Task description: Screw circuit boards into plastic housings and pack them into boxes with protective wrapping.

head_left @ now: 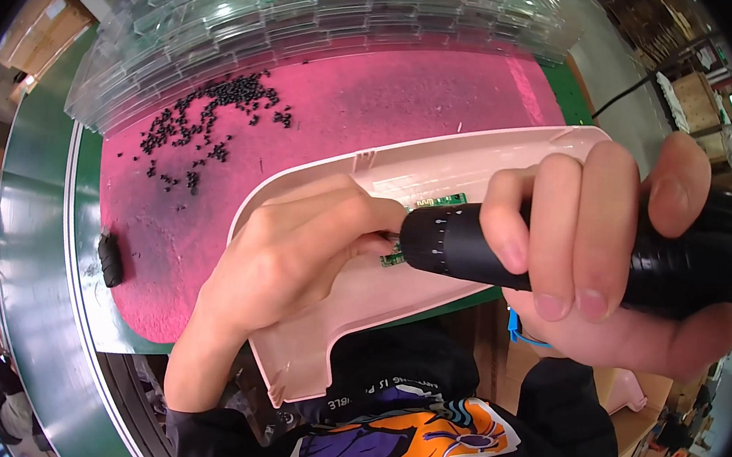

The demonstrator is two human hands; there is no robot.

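A black electric screwdriver (pixel 438 239) lies across the right side, with my right hand (pixel 582 229) wrapped around its body. Its front end points left, at a small green circuit board (pixel 451 201) inside a pale pink plastic shell (pixel 358 299). My left hand (pixel 280 242) reaches over the shell, thumb and fingertips pinched together right at the screwdriver's nose. What those fingertips grip is hidden. Part of the board shows below the pinch as well. The shell sits tilted at the table's near edge, close to my body.
Many small black screws (pixel 228 94) lie scattered on the pink mat (pixel 371 95). Stacked clear plastic trays (pixel 318 9) line the far side. A dark cylindrical piece (pixel 111 260) rests at the mat's left edge. Beyond it runs a green surface (pixel 39 194). Cardboard boxes (pixel 44 25) stand farther left.
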